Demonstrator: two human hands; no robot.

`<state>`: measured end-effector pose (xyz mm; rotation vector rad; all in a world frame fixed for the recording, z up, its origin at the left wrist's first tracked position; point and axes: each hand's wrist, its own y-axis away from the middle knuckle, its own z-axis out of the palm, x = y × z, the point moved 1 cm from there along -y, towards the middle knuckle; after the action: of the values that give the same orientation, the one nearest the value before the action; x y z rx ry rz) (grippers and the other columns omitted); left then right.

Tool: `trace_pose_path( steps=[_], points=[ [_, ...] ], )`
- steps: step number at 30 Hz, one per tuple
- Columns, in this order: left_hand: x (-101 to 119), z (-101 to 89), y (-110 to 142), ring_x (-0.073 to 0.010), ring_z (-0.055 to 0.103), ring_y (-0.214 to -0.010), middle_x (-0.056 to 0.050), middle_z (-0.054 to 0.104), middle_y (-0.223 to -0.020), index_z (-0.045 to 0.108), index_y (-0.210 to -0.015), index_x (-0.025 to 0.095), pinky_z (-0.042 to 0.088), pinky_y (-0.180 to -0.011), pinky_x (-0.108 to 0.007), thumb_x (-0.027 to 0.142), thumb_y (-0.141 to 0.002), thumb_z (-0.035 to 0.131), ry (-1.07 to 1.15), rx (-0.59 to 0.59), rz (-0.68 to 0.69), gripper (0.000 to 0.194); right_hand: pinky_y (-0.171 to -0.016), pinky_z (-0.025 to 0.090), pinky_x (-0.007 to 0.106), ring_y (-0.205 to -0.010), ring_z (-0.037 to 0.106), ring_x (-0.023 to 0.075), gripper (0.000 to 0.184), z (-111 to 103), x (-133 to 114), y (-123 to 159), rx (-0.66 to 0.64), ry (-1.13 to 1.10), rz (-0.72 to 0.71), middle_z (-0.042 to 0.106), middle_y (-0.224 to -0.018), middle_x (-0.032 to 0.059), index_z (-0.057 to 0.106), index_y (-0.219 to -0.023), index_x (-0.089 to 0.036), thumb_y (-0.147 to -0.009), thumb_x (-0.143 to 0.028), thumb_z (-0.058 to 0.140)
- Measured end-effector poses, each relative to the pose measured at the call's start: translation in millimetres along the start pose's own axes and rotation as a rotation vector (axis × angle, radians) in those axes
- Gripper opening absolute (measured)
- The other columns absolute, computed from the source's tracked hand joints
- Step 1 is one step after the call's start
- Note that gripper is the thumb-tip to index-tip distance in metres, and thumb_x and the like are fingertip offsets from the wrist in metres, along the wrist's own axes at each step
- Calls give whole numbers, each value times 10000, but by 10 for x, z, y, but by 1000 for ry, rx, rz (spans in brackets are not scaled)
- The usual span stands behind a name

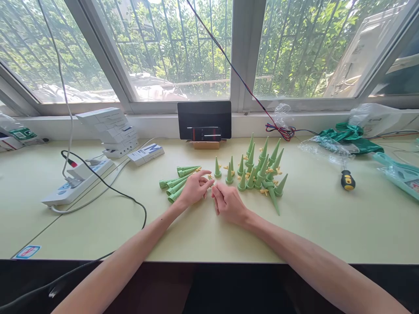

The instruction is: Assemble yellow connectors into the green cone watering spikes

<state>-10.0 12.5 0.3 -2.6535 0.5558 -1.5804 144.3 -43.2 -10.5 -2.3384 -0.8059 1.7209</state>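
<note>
My left hand (pixel 195 188) is over the right ends of several green plastic tubes (pixel 176 189) lying on their sides. Its fingers reach right and are apart, near a small yellow valve piece (pixel 210 177). Close beside it, my right hand (pixel 228 201) is closed with its fingertips pressed together; anything inside is hidden. Just beyond the hands stands a green watering spike (pixel 217 168), point up. To the right are several more upright green spikes (pixel 261 173) with small yellow valves, and one spike (pixel 272 197) lies tilted toward the table's front.
A phone (pixel 206 134) leans before a dark tablet (pixel 204 114) at the window. On the left are a power strip (pixel 78 181), cables and white boxes (pixel 109 131). A screwdriver (pixel 347 179), green plastic wrapping (pixel 342 136) and a teal tool (pixel 401 172) are at right.
</note>
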Motion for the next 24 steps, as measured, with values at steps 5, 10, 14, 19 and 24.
trace_pose_path(
  steps=[5, 10, 14, 19, 24],
  points=[
    [-7, 13, 2, -143, 610, -468, -23, 714, -765, 592, -1125, 196, 464, -484, -254, 471, -856, 618, -47, 1, 35, 385, -560, 430, 236, -423, 520, 108, 308, 11, -41, 17, -7, -7, -26, 511, -483, -58, 421, -779, -226, -1033, -336, 286],
    [42, 7, 18, -161, 649, -541, -42, 710, -815, 618, -1102, 201, 484, -467, -249, 503, -875, 586, -76, 4, 59, 379, -527, 415, 222, -398, 483, 97, 303, 11, -81, 20, -48, -14, 4, 524, -494, -56, 419, -776, -226, -1027, -323, 280],
    [77, -69, 6, -140, 624, -525, -40, 708, -803, 661, -1039, 194, 501, -504, -252, 499, -887, 574, -159, 93, 132, 351, -490, 392, 205, -409, 506, 96, 280, 12, -91, 28, -69, -65, 30, 540, -526, -50, 436, -794, -222, -1019, -318, 301],
    [93, -284, -49, -168, 669, -643, -41, 720, -744, 690, -931, 181, 511, -613, -258, 440, -895, 569, -259, 257, 212, 289, -475, 401, 201, -417, 512, 94, 264, 32, -79, 37, -83, -108, 44, 542, -566, -44, 460, -829, -214, -1017, -328, 313],
    [81, -474, -96, -144, 607, -589, -14, 697, -658, 693, -801, 180, 465, -635, -252, 373, -888, 556, -390, 344, 250, 253, -512, 422, 215, -440, 522, 89, 203, 45, -68, 38, -117, -107, 16, 543, -651, -43, 499, -964, -205, -1013, -298, 325]
  ],
)
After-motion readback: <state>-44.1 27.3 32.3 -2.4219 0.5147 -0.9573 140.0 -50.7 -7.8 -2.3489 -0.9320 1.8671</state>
